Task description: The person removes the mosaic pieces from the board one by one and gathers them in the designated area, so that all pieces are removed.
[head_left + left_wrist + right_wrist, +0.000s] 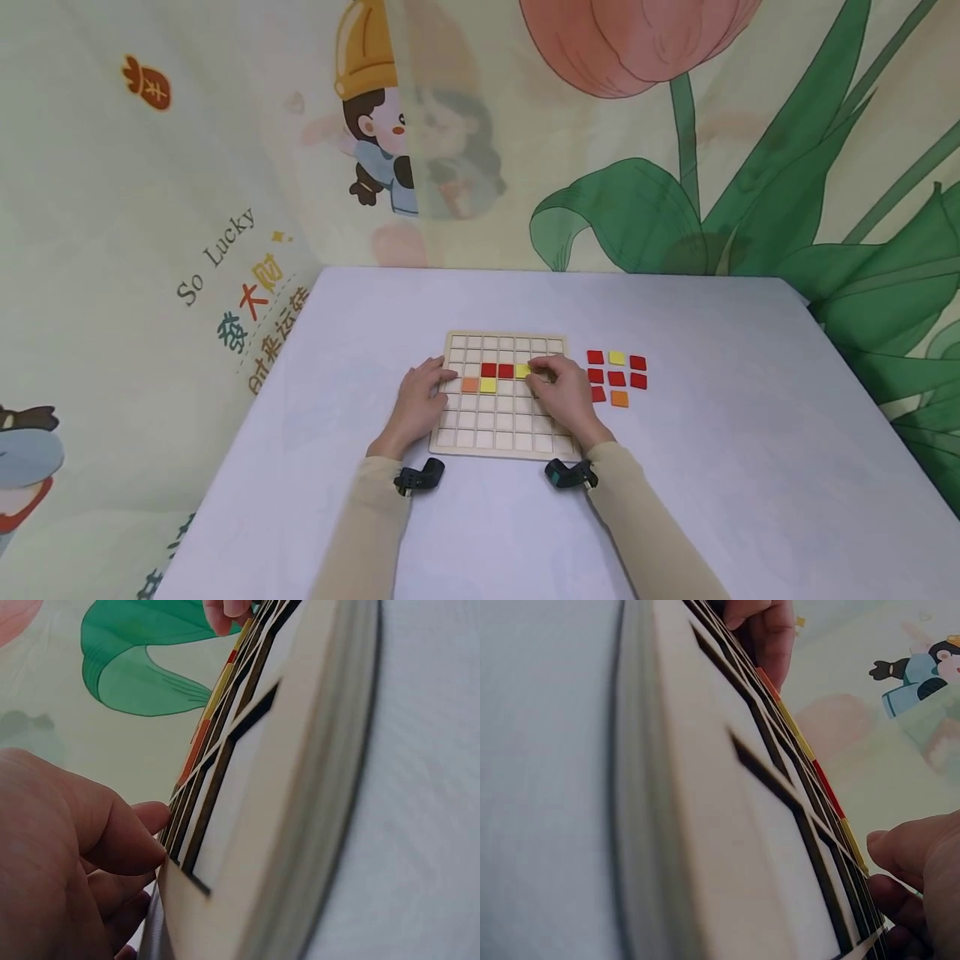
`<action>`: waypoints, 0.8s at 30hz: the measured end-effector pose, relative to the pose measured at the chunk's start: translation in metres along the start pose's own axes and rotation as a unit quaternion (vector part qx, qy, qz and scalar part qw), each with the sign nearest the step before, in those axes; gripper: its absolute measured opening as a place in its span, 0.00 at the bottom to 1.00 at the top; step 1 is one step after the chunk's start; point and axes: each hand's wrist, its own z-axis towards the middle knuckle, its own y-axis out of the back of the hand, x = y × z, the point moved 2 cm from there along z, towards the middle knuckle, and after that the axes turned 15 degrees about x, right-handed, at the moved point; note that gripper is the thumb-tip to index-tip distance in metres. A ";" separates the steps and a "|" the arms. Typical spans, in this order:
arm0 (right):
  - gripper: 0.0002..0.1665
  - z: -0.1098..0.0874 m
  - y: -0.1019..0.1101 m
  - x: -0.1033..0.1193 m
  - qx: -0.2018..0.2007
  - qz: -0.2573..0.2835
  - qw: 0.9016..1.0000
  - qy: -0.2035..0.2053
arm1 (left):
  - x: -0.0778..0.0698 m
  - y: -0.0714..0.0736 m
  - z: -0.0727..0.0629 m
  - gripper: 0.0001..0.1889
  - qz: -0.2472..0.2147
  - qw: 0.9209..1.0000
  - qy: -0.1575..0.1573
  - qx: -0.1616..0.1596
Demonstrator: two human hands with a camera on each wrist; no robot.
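Currently, one board (486,421) holds five tiles (506,371), left fingers (444,375) relaxed, right fingers' (542,363) grip unclear

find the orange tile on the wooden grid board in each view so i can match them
Head: orange tile below picture centre, slightly left.
Left wrist: orange tile seen nearly edge-on, left of centre, above mid-height.
Right wrist: orange tile nearly edge-on, upper part, right of centre.
Shared landmark: wooden grid board beneath it.

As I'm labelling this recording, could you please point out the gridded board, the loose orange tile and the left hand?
Gridded board (504,421), head view: an uncovered cell.
Loose orange tile (619,399), head view: its top face.
Left hand (415,402), head view: its back.
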 end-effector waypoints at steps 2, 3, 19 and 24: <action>0.17 -0.001 0.001 -0.001 -0.002 -0.001 1.000 0.002 | -0.001 0.000 0.000 0.21 0.003 1.000 -0.003 0.001; 0.17 -0.001 0.001 -0.001 -0.003 -0.001 1.000 0.003 | -0.002 0.000 0.000 0.21 0.004 1.000 -0.003 0.001; 0.16 0.002 -0.003 0.003 -0.028 -0.048 0.998 0.021 | -0.005 0.001 -0.004 0.20 0.000 1.000 -0.005 -0.003; 0.18 0.001 -0.003 0.005 -0.027 -0.067 0.997 0.017 | -0.006 0.002 -0.003 0.20 0.005 1.000 -0.003 -0.004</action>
